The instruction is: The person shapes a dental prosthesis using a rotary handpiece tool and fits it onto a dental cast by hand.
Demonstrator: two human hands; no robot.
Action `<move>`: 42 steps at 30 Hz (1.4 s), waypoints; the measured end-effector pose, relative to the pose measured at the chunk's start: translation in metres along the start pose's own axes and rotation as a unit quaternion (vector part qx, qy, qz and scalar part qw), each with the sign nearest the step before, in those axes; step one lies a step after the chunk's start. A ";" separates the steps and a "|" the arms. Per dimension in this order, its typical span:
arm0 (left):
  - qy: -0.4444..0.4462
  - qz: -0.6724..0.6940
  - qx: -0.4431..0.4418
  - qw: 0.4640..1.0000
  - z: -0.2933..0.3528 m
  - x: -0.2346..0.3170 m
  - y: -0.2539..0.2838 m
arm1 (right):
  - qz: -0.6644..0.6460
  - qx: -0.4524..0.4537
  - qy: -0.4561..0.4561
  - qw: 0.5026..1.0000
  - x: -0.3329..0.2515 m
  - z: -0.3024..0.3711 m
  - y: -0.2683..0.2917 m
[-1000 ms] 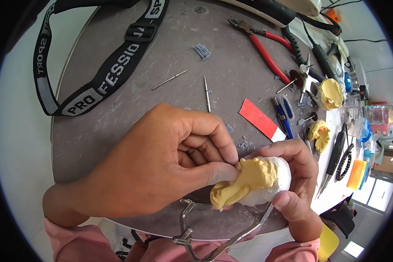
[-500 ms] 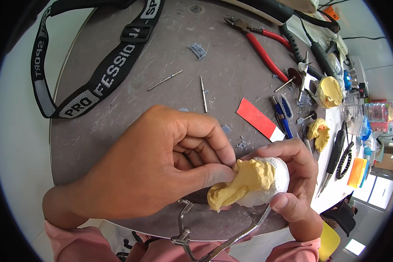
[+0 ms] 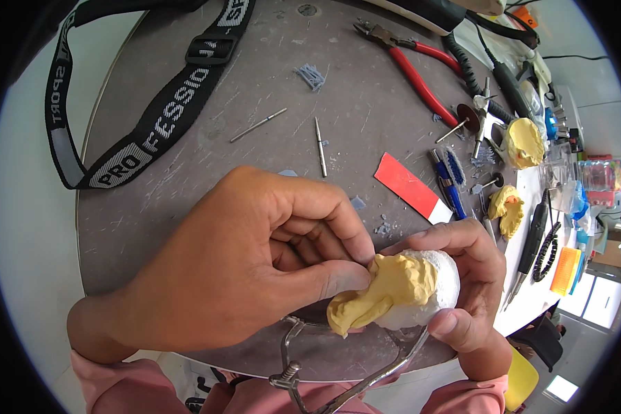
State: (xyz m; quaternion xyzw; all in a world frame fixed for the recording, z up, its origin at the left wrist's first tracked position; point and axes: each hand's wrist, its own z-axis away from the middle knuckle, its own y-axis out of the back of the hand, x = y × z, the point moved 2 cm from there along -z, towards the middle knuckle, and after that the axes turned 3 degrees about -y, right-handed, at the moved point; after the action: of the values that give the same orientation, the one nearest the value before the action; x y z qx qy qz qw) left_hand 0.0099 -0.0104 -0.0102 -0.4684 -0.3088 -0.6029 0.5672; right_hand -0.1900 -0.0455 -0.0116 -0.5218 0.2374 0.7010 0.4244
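Observation:
A yellow dental cast on a white plaster base is tilted at the table's near edge. My right hand grips that base from the right, thumb in front and fingers behind. My left hand is closed in a pinch, its thumb and index fingertips touching the cast's left edge. Whatever lies between those two tips is hidden. Below the cast a metal wire-frame articulator with a spring screw extends toward me, its upper part partly covered by the cast and my hands.
Beyond my hands lie a red-and-white strip, two metal burs, blue-grey sticks and red-handled cutters. On the right are a blue pen, two more yellow casts and a handpiece. A black strap crosses the left edge.
Almost nothing differs. The cast and my right hand have shifted very slightly to the right, while my left hand keeps its pinch at the cast's edge.

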 end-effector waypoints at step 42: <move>-0.043 0.008 -0.014 0.999 0.009 0.010 -0.002 | -0.031 -0.146 0.188 0.971 0.006 -0.003 0.012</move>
State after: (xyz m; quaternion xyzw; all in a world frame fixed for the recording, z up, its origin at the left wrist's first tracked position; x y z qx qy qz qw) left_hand 0.0103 -0.0061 0.0023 -0.5043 -0.3207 -0.5816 0.5519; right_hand -0.1990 -0.0518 -0.0195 -0.7077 0.1917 0.6038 0.3128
